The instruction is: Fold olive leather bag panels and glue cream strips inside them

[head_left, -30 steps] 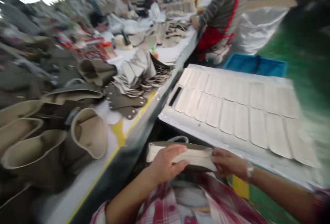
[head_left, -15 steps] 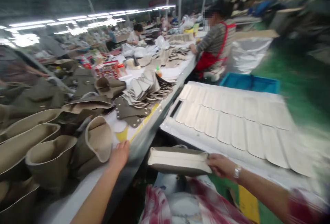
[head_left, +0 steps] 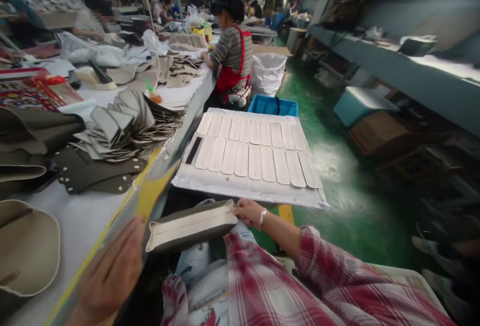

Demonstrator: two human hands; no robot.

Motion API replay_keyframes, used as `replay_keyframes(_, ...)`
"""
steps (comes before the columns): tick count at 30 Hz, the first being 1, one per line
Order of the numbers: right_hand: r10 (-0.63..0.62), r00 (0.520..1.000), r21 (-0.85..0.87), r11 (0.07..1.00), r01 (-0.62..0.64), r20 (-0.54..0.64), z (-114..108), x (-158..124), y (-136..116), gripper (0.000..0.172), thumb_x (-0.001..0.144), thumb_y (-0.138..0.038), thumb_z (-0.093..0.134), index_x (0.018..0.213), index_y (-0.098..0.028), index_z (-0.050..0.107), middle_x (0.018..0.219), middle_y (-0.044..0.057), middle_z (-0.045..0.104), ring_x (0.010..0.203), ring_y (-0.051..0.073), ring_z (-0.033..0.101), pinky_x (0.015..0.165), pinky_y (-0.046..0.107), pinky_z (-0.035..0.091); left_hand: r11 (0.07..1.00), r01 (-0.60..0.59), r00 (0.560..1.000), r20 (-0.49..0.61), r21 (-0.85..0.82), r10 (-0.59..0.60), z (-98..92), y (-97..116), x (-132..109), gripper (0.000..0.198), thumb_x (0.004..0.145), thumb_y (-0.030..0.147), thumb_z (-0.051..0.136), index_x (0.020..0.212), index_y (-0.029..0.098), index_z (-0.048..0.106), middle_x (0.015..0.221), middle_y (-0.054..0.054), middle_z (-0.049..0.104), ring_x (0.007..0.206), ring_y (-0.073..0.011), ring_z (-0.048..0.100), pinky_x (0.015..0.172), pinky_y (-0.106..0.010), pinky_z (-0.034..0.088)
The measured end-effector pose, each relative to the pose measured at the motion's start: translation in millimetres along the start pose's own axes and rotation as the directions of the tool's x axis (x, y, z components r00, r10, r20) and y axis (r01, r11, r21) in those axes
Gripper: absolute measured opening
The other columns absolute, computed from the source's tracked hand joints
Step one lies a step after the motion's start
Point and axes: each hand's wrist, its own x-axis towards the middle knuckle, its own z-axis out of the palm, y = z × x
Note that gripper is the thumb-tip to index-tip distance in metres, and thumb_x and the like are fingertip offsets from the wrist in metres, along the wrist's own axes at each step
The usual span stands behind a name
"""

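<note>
My right hand (head_left: pixel 249 212) pinches the right end of a dark olive fabric piece (head_left: pixel 193 228) with a long cream panel facing up. This piece lies over my lap, beside the table edge. My left hand (head_left: pixel 112 268), blurred, is at the table's front edge with its fingers pressed together. From its fingertips sticks out a flat yellow tapering piece (head_left: pixel 153 191), seemingly held; its exact kind is unclear. Ahead of my right hand, a white-covered board (head_left: pixel 236 184) carries two rows of cream round-ended strips (head_left: pixel 255 162).
On the table (head_left: pixel 90 211) at left lie stacked grey-and-dark cut pieces (head_left: pixel 127 126), a flat dark piece with pale spots (head_left: pixel 97 171) and an olive fabric shell (head_left: pixel 30 246). A co-worker in a red apron (head_left: pixel 232 61) sits beyond the board, near a blue crate (head_left: pixel 273 105).
My view has swung right. My left hand has come nearer, with the yellow piece now out past the table's edge. The olive piece, still in my right hand, is tilted more.
</note>
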Motion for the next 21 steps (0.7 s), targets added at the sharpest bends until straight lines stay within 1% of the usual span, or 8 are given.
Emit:
replay_keyframes(2, 0.032, 0.999, 0.012, 0.999, -0.032, -0.002, -2, 12, 3, 0.024, 0.088, -0.035, 0.050, 0.096, -0.013, 0.055, 0.083, 0.002, 0.058, 0.064, 0.010, 0.056, 0.053, 0.023, 0.048, 0.980, -0.182, 0.983, 0.014, 0.081, 0.181, 17.4, 17, 24, 0.062, 0.078, 0.008, 0.052, 0.136, 0.016, 0.033, 0.129, -0.008, 0.050, 0.112, -0.0241, 0.053, 0.093, -0.039, 0.049)
replay_keyframes(5, 0.063, 0.998, 0.027, 0.998, -0.062, -0.024, -3, 21, 12, 0.029, 0.080, -0.042, 0.059, 0.081, -0.015, 0.050, 0.056, -0.005, 0.049, 0.039, 0.006, 0.044, 0.033, 0.016, 0.032, 0.918, -0.397, 0.915, 0.077, -0.005, 0.396, 57.4, 38, 57, 0.052, 0.080, 0.004, 0.045, 0.132, 0.003, 0.035, 0.124, -0.018, 0.052, 0.121, -0.0278, 0.043, 0.095, -0.040, 0.047)
replay_keyframes(7, 0.049, 0.998, 0.065, 0.997, -0.046, -0.045, -3, 22, 20, 0.038, 0.071, -0.046, 0.067, 0.073, -0.018, 0.042, 0.046, -0.009, 0.042, 0.034, 0.007, 0.043, 0.030, 0.016, 0.028, 0.882, -0.469, 0.874, 0.117, -0.044, 0.471, 82.8, 48, 72, 0.044, 0.082, 0.004, 0.040, 0.126, -0.001, 0.041, 0.122, -0.020, 0.054, 0.123, -0.0295, 0.040, 0.096, -0.041, 0.046)
replay_keyframes(10, -0.028, 0.999, 0.195, 0.980, 0.033, -0.027, -6, 18, 29, 0.044, 0.062, -0.044, 0.073, 0.071, -0.020, 0.037, 0.046, -0.009, 0.045, 0.038, 0.010, 0.050, 0.036, 0.018, 0.036, 0.836, -0.543, 0.816, 0.182, -0.082, 0.548, 109.3, 54, 84, 0.038, 0.085, 0.006, 0.035, 0.121, -0.001, 0.046, 0.122, -0.021, 0.053, 0.122, -0.0289, 0.041, 0.097, -0.040, 0.045)
replay_keyframes(13, -0.104, 0.985, 0.333, 0.941, 0.053, 0.136, -18, 14, 31, 0.037, 0.060, -0.034, 0.074, 0.074, -0.017, 0.044, 0.055, -0.006, 0.052, 0.047, 0.011, 0.056, 0.047, 0.022, 0.044, 0.810, -0.578, 0.783, 0.212, -0.098, 0.585, 124.2, 56, 92, 0.037, 0.086, 0.009, 0.038, 0.121, 0.001, 0.047, 0.123, -0.019, 0.053, 0.120, -0.0282, 0.044, 0.096, -0.039, 0.045)
replay_keyframes(16, -0.125, 0.944, 0.473, 0.880, -0.037, 0.307, -30, 17, 34, 0.031, 0.068, -0.041, 0.066, 0.079, -0.015, 0.051, 0.064, -0.001, 0.056, 0.059, 0.013, 0.058, 0.058, 0.026, 0.047, 0.750, -0.641, 0.719, 0.216, -0.162, 0.661, 133.3, 60, 96, 0.034, 0.086, 0.011, 0.041, 0.117, 0.002, 0.051, 0.120, -0.020, 0.055, 0.117, -0.0287, 0.047, 0.096, -0.040, 0.044)
replay_keyframes(19, -0.067, 0.952, 0.566, 0.815, -0.120, 0.299, -30, 26, 42, 0.036, 0.076, -0.050, 0.057, 0.079, -0.014, 0.053, 0.063, 0.000, 0.056, 0.055, 0.011, 0.053, 0.055, 0.023, 0.045, 0.683, -0.683, 0.637, 0.245, -0.261, 0.731, 137.2, 66, 95, 0.031, 0.086, 0.012, 0.043, 0.113, 0.002, 0.053, 0.116, -0.020, 0.058, 0.113, -0.0274, 0.051, 0.096, -0.040, 0.043)
replay_keyframes(21, -0.049, 0.977, 0.605, 0.791, -0.090, 0.209, -24, 32, 47, 0.033, 0.074, -0.046, 0.062, 0.077, -0.015, 0.052, 0.055, -0.003, 0.052, 0.046, 0.008, 0.048, 0.047, 0.020, 0.040, 0.684, -0.629, 0.633, 0.266, -0.371, 0.727, 136.7, 67, 96, 0.028, 0.087, 0.017, 0.045, 0.109, 0.003, 0.056, 0.111, -0.019, 0.061, 0.109, -0.0248, 0.054, 0.095, -0.038, 0.043)
